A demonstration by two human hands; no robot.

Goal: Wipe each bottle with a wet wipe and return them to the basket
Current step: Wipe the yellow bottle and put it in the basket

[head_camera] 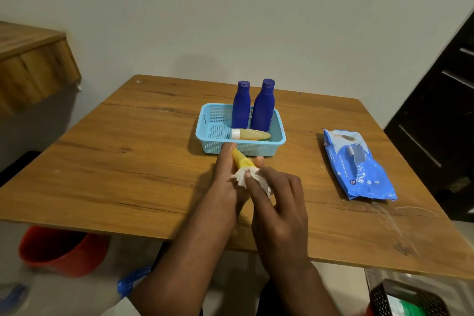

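My left hand grips a yellow bottle just in front of the light blue basket, its far end pointing toward the basket. My right hand holds a white wet wipe wrapped around the bottle's near end. In the basket stand two dark blue bottles, one on the left and one on the right. A pale yellow bottle with a white cap lies on its side in front of them.
A blue pack of wet wipes, torn open, lies on the wooden table to the right. A red bucket stands on the floor at lower left. A black crate is at lower right, a dark door at right.
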